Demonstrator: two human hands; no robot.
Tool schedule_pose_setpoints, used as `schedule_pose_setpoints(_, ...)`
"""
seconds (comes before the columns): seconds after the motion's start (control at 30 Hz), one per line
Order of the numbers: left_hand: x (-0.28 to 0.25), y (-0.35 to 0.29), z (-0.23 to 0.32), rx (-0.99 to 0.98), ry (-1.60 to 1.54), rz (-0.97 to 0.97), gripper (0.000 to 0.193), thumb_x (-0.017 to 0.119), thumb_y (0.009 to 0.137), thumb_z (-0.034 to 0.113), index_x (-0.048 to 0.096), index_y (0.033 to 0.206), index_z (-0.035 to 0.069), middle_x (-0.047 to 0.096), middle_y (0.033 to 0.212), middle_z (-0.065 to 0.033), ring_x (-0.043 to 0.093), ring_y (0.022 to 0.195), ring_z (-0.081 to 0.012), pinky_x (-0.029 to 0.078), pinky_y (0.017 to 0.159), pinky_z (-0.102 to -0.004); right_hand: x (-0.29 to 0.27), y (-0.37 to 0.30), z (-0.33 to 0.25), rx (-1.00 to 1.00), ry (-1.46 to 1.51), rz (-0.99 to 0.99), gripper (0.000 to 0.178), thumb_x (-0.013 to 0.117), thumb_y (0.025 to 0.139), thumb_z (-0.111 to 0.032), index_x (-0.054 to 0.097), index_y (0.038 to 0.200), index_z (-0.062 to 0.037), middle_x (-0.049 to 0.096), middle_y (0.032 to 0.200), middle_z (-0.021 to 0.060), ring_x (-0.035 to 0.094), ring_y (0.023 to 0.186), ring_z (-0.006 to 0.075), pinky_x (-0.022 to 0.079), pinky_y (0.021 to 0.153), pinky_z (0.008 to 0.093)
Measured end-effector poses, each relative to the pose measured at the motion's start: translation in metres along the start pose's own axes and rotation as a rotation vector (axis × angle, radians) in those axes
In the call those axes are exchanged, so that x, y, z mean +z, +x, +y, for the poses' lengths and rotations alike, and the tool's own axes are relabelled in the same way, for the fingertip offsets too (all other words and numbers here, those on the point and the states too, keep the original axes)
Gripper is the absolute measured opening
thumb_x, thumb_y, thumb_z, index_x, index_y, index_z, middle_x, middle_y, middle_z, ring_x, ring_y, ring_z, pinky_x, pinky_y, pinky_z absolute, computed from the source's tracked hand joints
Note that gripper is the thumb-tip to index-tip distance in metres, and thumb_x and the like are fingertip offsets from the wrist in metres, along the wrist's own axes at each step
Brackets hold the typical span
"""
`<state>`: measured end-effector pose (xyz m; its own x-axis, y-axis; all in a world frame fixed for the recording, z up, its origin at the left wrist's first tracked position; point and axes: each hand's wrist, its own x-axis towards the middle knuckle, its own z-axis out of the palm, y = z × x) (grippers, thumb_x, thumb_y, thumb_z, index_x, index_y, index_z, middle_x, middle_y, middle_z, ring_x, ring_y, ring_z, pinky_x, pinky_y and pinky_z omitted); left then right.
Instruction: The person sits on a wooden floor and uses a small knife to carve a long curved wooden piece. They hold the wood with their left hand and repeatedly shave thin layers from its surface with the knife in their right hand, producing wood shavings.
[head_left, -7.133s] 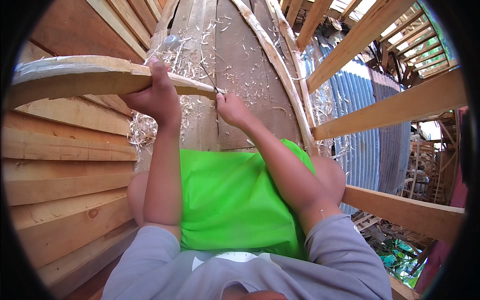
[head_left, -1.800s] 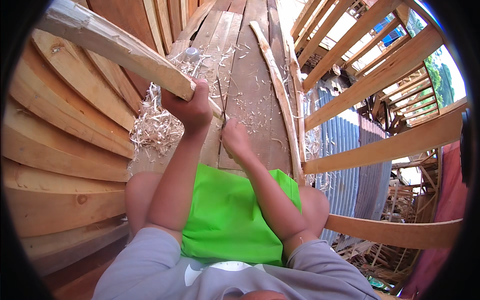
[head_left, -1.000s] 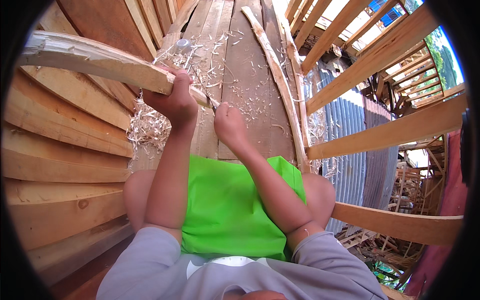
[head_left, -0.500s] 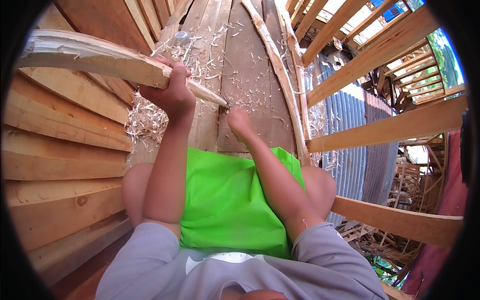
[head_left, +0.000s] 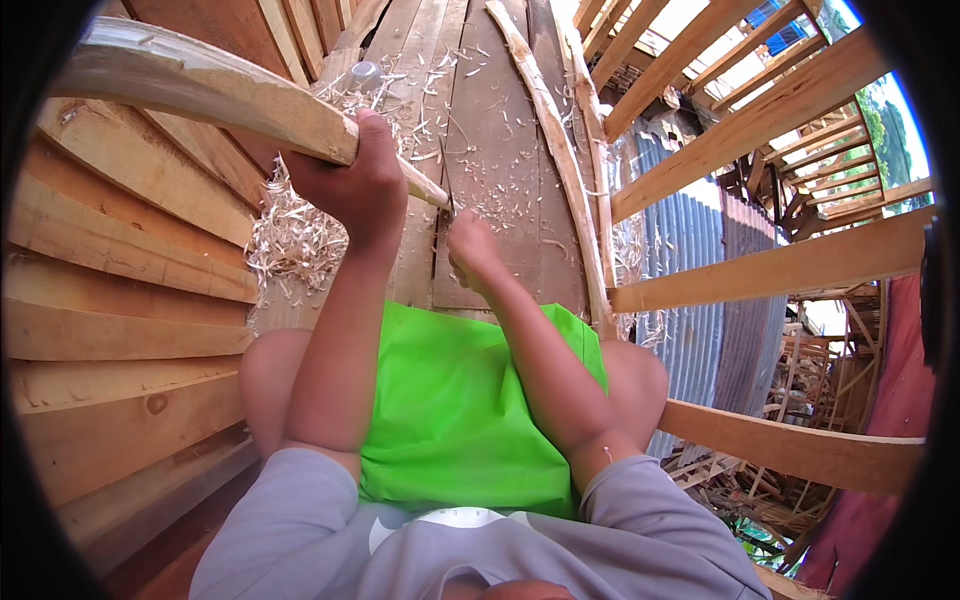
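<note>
From where I sit, the biggest thing is the plank floor (head_left: pixel 550 280) running up the middle, with stacked boards (head_left: pixel 130 330) filling the left of the frame and a corrugated sheet (head_left: pixel 685 290) at the right. Green cloth (head_left: pixel 455 410) covers the lap at lower centre.

The bar (head_left: pixel 230 100) comes next: pale wood, thick at the upper left of the frame, narrowing to a slim end near the centre. A rough pole (head_left: pixel 555 130) lies right of centre, and a heap of shavings (head_left: pixel 295 235) sits at left centre.

My left hand (head_left: pixel 365 185) is clamped around the bar where it narrows, thumb on top. My right hand (head_left: pixel 472 250) is closed on the knife; its handle is mostly hidden. A clear cup (head_left: pixel 363 75) stands above the heap. The knife (head_left: pixel 446 170) shows a thin blade crossing at the bar's slim tip; contact I can't confirm.

I judge the bar stiff, heavier toward the thick end, dry rather than slippery. The narrowing gives the best hold; the slim end looks easiest to snap.
</note>
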<state>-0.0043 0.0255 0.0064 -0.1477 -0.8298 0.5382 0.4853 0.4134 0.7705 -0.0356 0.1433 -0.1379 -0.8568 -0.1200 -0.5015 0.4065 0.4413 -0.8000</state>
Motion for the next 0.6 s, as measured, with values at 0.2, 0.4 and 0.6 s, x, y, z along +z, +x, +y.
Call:
schedule_pose_setpoints(0.2,0.01,-0.003,0.009,-0.067,0.029,0.004,0.029,0.065,0.077,0.006,0.048,0.099,-0.003,0.061,0.072,-0.0087,0.061,0.07,-0.0169,0.05,0.071,-0.0309,0.006,0.011,0.004,-0.222,-0.012,0.083,0.053,0.027,0.098,-0.036,0.056,0.08,0.0062,0.053,0.068,0.0195,0.049,0.06,0.033,0.037,0.056,0.0463)
schedule_pose_setpoints(0.4,0.01,-0.004,0.009,-0.094,-0.037,-0.015,0.027,0.066,0.078,0.006,0.049,0.097,-0.003,0.062,0.072,-0.0087,0.061,0.07,-0.0165,0.051,0.072,-0.0315,-0.008,0.02,0.015,-0.066,-0.113,0.065,0.062,0.029,0.099,-0.038,0.06,0.081,0.0111,0.061,0.075,0.0303,0.061,0.072,0.0434,0.047,0.073,0.0507)
schedule_pose_setpoints(0.6,0.0,-0.001,0.011,-0.098,0.021,-0.041,0.028,0.066,0.081,0.007,0.047,0.1,-0.003,0.062,0.074,-0.0102,0.061,0.07,-0.0167,0.051,0.072,-0.0324,-0.009,-0.027,-0.039,-0.187,-0.156,-0.005,0.059,0.03,0.1,-0.037,0.065,0.097,0.0108,0.065,0.093,0.036,0.062,0.094,0.0531,0.048,0.088,0.0538)
